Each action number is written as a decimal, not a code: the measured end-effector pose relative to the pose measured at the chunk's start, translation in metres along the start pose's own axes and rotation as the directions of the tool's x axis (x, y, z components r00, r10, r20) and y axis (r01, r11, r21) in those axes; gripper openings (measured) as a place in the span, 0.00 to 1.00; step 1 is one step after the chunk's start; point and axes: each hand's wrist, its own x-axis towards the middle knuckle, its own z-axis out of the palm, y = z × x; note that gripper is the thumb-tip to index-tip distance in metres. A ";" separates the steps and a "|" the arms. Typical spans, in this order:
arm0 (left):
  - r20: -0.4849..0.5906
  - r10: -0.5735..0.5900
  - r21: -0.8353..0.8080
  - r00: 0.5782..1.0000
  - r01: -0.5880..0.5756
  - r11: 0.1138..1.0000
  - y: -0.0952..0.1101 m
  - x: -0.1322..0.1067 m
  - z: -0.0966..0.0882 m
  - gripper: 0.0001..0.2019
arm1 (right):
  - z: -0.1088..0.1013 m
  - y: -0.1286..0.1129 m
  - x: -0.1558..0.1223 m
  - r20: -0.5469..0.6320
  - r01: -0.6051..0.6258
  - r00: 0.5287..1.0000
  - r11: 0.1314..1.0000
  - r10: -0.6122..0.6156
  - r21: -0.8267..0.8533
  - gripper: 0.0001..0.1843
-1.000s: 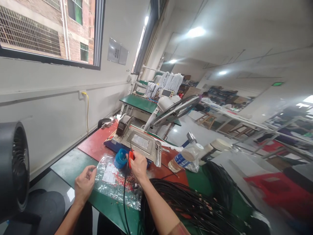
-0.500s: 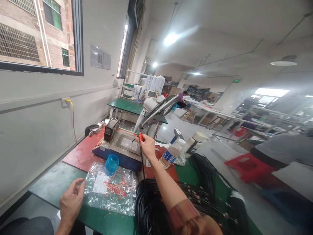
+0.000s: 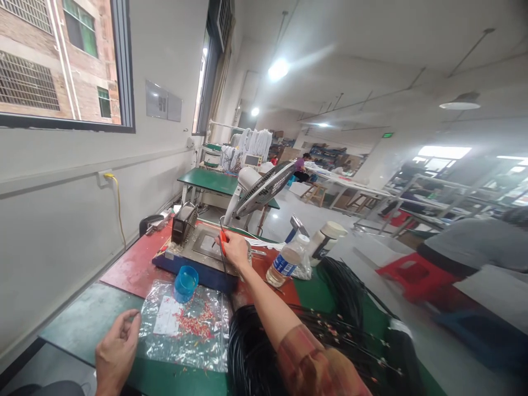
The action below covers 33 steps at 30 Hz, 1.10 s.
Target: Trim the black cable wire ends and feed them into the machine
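My right hand (image 3: 236, 250) is closed around a thin black cable (image 3: 225, 267), in front of the blue-based machine (image 3: 206, 278). A red-orange piece (image 3: 223, 242) shows at its fingertips; I cannot tell what kind of thing it is. My left hand (image 3: 117, 346) has its fingers curled in and thumb against them, at the left edge of a clear plastic bag (image 3: 152, 349). What those fingers hold, if anything, is hidden. Tiny red and yellow bits (image 3: 196, 322) lie on the bag, beside a white paper (image 3: 167, 316) and a blue round tub (image 3: 186, 283).
Under my right forearm lies a large bundle of black cables (image 3: 251, 352). A labelled bottle (image 3: 284, 264) and a white-capped bottle (image 3: 325, 242) stand to the right. Beyond the machine is a tilted fan (image 3: 266, 190). A person in grey (image 3: 457, 239) sits far right.
My right hand has come lower and a little left with the cable and the red-orange piece. My left hand has shifted slightly down and left, still curled. The camera view has turned slightly.
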 end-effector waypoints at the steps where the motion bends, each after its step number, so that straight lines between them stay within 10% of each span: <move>1: 0.002 -0.008 -0.005 1.000 0.008 1.000 0.001 0.000 0.000 0.12 | 0.000 -0.001 0.000 0.002 0.003 1.000 1.000 -0.003 -0.003 0.14; 33: 0.011 -0.046 -0.017 0.999 0.046 0.999 -0.002 0.000 0.001 0.13 | -0.002 -0.008 -0.002 0.057 0.000 0.998 0.999 0.002 -0.047 0.15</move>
